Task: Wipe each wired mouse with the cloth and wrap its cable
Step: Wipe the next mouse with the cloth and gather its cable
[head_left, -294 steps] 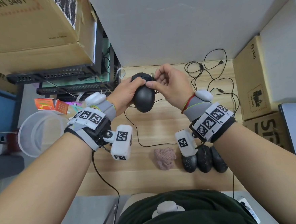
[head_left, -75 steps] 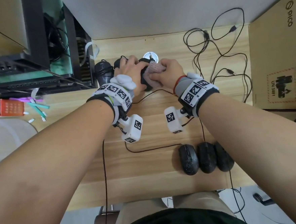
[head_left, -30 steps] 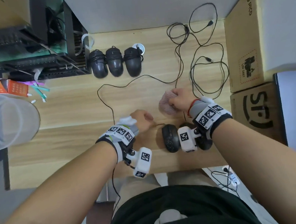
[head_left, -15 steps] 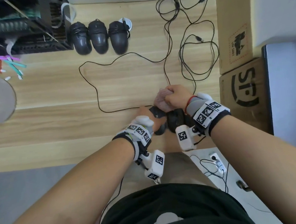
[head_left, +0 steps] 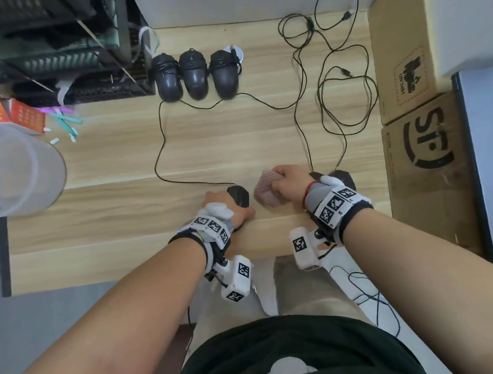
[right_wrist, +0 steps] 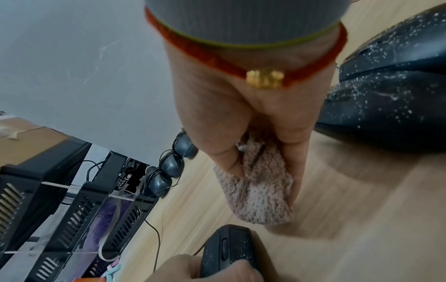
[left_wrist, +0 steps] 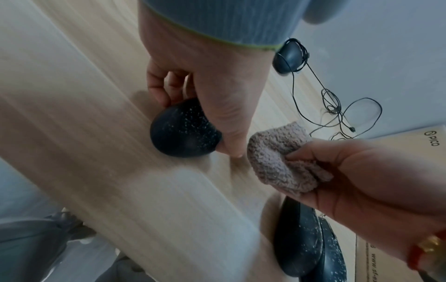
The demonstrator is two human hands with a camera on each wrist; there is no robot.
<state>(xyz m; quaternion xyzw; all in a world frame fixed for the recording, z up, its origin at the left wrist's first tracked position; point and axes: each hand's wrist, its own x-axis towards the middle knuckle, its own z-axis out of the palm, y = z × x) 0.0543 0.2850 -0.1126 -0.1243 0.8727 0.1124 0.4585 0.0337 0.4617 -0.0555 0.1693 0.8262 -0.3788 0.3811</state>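
Boxes read "PICO" and "SF"; left hand grips mouse, right hand clutches cloth.

Left hand curled, gripping low over desk; right hand fisted beside it, both forearms extended.
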